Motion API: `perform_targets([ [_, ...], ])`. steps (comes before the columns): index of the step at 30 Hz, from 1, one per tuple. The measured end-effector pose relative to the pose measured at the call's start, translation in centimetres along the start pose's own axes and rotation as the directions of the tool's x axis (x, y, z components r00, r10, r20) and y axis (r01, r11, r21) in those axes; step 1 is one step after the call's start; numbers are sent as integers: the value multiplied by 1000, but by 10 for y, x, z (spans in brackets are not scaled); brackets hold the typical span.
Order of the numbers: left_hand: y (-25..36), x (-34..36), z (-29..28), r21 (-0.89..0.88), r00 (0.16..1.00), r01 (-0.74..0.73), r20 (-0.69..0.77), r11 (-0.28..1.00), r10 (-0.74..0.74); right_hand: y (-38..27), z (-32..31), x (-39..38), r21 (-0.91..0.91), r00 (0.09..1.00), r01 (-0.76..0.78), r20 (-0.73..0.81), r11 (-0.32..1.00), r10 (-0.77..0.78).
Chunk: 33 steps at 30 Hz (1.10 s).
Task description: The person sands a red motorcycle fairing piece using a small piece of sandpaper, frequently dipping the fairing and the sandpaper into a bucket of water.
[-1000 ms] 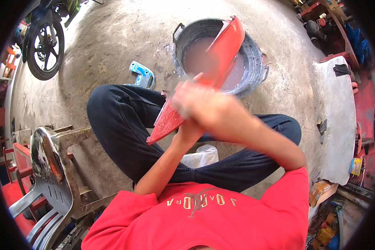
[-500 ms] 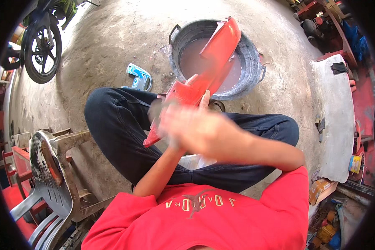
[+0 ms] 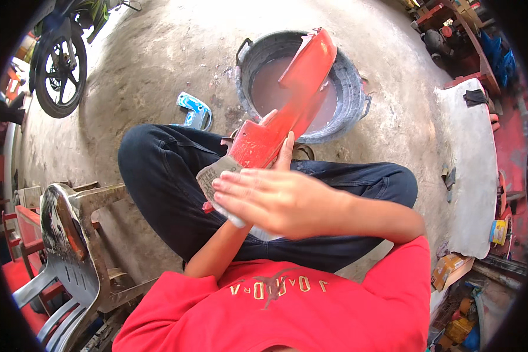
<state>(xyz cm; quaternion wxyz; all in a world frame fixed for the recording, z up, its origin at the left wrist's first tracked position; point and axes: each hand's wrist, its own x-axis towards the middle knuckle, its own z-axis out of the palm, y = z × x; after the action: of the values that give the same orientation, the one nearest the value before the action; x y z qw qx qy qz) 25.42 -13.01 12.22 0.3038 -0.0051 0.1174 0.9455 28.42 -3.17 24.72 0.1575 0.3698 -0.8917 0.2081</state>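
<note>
A long red plastic panel (image 3: 258, 144), likely a motorcycle fairing piece, slants over my lap, its far end above a dark tub (image 3: 347, 117). My left hand (image 3: 285, 151) grips it from beneath, with fingertips showing along both edges; the palm is hidden. My right hand (image 3: 276, 196) lies across the panel's near end, fingers stretched out and pressing a worn greyish sheet of sandpaper (image 3: 210, 175) on it. The sandpaper wraps over the surface and its pale edge sticks out below my fingers.
Cloudy pinkish water (image 3: 270, 88) fills part of the tub. A blue-and-white curved plastic part (image 3: 195, 110) lies on the concrete floor. A stained grey chair (image 3: 70, 234) stands at left, a motorcycle wheel (image 3: 58, 73) far left. At right are a pale slab (image 3: 466, 176) and cardboard box (image 3: 452, 268).
My right hand was blurred over the panel and now shows more sharply, slightly lower, with the sandpaper in plain view. The panel has shifted slightly; my left hand keeps its hold.
</note>
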Motion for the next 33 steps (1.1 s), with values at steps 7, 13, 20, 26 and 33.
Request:
perform_targets([
  [7, 11, 1, -2, -46, 1000, -16, -2, 999, 16, -1, 1, 3, -202, 999, 15, -35, 979, -23],
  [13, 2, -1, 5, 808, 861, -499, 421, 314, 286, 19, -1, -2, -118, 956, -290, -89, 950, 280],
  [20, 25, 3, 18, 877, 921, -389, 377, 283, 96, 35, -12, -10, 30, 935, -339, -98, 940, 340],
  [26, 27, 1, 27, 453, 955, -25, 273, 891, -112, 62, -22, -24, 107, 940, -337, -8, 935, 340],
  [33, 43, 12, 24, 35, 918, 364, 154, 931, -365, 70, -34, -30, 181, 913, -388, -57, 903, 404],
])
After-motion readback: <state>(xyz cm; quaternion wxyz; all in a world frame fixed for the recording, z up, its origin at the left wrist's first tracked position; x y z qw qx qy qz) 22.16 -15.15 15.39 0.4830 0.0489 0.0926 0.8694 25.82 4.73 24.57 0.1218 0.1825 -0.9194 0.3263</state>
